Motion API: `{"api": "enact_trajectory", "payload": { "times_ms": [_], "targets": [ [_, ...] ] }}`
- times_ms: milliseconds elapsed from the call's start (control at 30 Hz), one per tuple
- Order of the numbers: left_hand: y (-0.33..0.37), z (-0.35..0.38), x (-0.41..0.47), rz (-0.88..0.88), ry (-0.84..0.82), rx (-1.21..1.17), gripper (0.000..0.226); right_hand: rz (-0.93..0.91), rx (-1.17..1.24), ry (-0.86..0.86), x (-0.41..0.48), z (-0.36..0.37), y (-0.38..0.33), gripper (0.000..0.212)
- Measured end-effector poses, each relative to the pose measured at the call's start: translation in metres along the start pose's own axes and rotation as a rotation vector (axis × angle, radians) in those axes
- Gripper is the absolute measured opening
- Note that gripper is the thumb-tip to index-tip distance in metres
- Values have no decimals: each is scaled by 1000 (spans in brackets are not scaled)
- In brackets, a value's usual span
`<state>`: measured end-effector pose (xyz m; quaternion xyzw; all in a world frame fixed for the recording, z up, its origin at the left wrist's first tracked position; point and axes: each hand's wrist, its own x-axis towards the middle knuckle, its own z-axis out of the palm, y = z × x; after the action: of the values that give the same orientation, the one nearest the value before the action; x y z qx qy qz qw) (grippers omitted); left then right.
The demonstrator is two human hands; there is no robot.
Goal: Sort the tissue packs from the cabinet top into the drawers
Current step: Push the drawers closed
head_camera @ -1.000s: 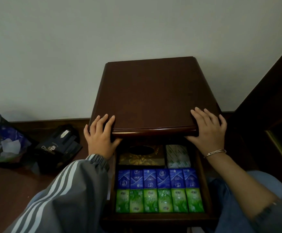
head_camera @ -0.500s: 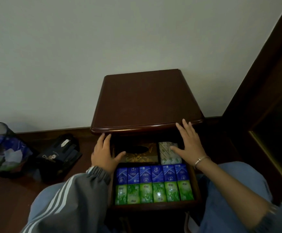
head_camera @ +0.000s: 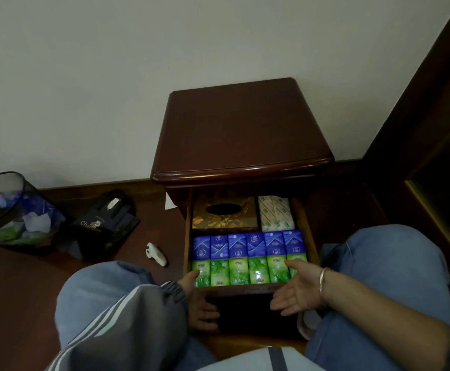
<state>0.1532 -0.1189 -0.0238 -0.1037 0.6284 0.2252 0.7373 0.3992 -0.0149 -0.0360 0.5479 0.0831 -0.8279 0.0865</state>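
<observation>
The dark wooden cabinet top point(head_camera: 242, 129) is bare. Below it the top drawer point(head_camera: 240, 289) stands pulled out. Inside lie a row of blue tissue packs point(head_camera: 248, 245), a row of green tissue packs point(head_camera: 248, 273), a gold tissue box point(head_camera: 223, 215) and a white-green pack point(head_camera: 274, 216) at the back. My left hand point(head_camera: 199, 301) holds the drawer's front at its left end, thumb over the rim, fingers curled below. My right hand point(head_camera: 296, 287) lies against the front's right end, palm turned up, fingers straight, thumb by the rightmost green pack.
A wire waste bin point(head_camera: 12, 210) with crumpled paper and a black bag point(head_camera: 103, 223) sit on the floor to the left. A small white object point(head_camera: 156, 254) lies beside the cabinet. Dark wooden furniture point(head_camera: 432, 129) rises on the right. My knees flank the drawer.
Both hands dropped from the cabinet top's front edge, past the drawer's sides, to the drawer's front. The view pulled back and the drawer shows further out.
</observation>
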Motion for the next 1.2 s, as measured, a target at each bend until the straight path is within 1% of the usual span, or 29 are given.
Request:
{"api": "enact_trajectory", "payload": {
  "times_ms": [67,133,367,500,600,733,800,900,1033,1200],
  "targets": [
    [-1,5,1,20,14,-47,80,25,65,-5,5,3,3,90],
    [-1,9,2,54,27,-131,82,12,115,8,10,6,7,91],
    [0,8,0,120,-16,-301,89,-104,276,22,9,8,5,101],
    [8,7,6,181,-33,-360,95,-196,330,-3,7,12,-5,102],
    [24,5,13,250,-52,-427,97,-270,343,-22,8,18,-21,97],
    [49,7,24,337,-141,-487,99,-373,352,-18,8,18,-53,91],
    [63,7,31,371,-190,-529,99,-407,384,-21,6,14,-70,91],
    [81,4,38,422,-227,-587,99,-431,491,-37,5,7,-92,95],
    [99,-6,45,482,-209,-667,95,-453,693,-69,9,-6,-114,95],
    [119,-17,50,535,-232,-736,96,-495,800,-89,14,-12,-137,92]
  ]
}}
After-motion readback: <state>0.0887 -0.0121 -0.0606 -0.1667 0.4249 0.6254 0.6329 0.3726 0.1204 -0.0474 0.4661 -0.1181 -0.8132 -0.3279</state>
